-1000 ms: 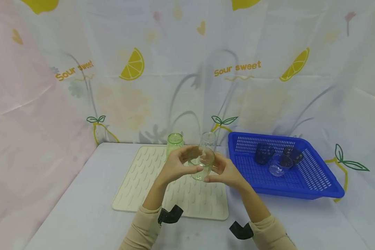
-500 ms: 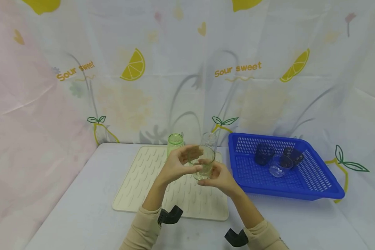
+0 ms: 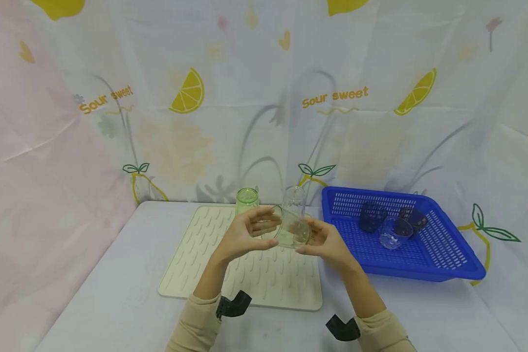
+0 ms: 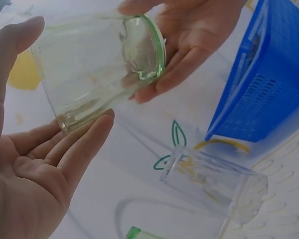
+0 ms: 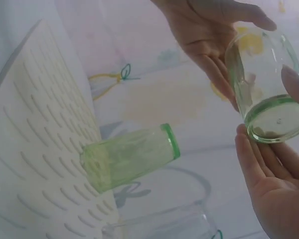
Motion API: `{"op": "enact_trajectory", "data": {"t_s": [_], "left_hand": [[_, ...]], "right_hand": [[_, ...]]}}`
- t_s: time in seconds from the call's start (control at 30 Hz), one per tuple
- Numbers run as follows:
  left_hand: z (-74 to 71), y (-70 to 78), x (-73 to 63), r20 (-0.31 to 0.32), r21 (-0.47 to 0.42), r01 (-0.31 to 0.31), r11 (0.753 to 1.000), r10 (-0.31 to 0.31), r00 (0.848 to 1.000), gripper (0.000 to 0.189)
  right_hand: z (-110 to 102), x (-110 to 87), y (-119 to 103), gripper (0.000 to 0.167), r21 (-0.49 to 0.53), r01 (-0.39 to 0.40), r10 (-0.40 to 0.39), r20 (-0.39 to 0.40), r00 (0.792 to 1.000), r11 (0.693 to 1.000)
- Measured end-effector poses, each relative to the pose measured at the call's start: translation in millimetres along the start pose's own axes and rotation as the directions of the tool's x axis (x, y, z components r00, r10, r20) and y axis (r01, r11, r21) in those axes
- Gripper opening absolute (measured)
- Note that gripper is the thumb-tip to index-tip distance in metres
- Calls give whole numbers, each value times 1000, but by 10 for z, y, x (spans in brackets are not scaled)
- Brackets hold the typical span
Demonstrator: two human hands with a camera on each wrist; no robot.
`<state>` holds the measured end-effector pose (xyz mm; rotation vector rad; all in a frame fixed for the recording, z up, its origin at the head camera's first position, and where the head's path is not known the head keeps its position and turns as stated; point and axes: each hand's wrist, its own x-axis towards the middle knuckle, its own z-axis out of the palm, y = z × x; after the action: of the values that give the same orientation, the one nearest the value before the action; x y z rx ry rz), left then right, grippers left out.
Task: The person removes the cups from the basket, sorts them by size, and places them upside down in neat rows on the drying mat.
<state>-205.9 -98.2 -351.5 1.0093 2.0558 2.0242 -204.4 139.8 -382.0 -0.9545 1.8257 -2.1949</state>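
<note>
A pale green drinking glass (image 3: 294, 233) is held sideways above the mat by both hands. My left hand (image 3: 245, 234) grips its open end at the left, thumb on the near side and fingers on the far side. At the other end, my right hand (image 3: 327, 243) holds the thick base between thumb and fingers. The right wrist view shows the glass's green base (image 5: 276, 119) close to the right fingers. Behind the hands, a green glass (image 3: 247, 199) and a clear glass (image 3: 294, 196) stand upside down at the back of the cream ridged mat (image 3: 281, 293).
To the right sits a blue plastic basket (image 3: 405, 272) with a clear cup (image 3: 393, 235) and two dark cups (image 3: 372, 216) inside. A lemon-print cloth (image 3: 246, 137) hangs behind the white table (image 3: 127, 274).
The held glass has turned from nearly upright to lying sideways. My right hand has shifted right and slightly up with the base, and my left hand has moved a little left.
</note>
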Motion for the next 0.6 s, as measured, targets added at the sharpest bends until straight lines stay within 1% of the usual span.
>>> {"op": "enact_trajectory", "data": {"t_s": [0.1,0.17,0.27,0.33,0.43,0.5,0.6], "left_hand": [[3,-3,-16,-1,12,45,999,-45,999,75],[9,-3,-23,-1,9,81,997,-81,997,72],[22,-8,-26,13,-2,122,992,-122,992,71],[29,-23,-23,29,-7,127,992,-126,992,69],[37,-56,-16,53,-11,114,993,-113,992,66],[41,-74,-12,62,-17,107,994,-106,992,65],[42,-83,-13,71,-30,112,993,-109,991,66]], "right_hand": [[-30,2,-48,69,-24,31,-31,-18,999,999],[-48,2,-74,64,-39,57,-58,-28,998,998],[-65,7,-108,54,-28,100,-101,-28,995,995],[-77,17,-125,52,2,126,-126,-19,992,992],[-94,31,-148,51,31,150,-150,3,989,988],[-105,36,-158,52,41,152,-152,14,988,988],[-110,28,-171,53,18,134,-134,9,991,991]]}}
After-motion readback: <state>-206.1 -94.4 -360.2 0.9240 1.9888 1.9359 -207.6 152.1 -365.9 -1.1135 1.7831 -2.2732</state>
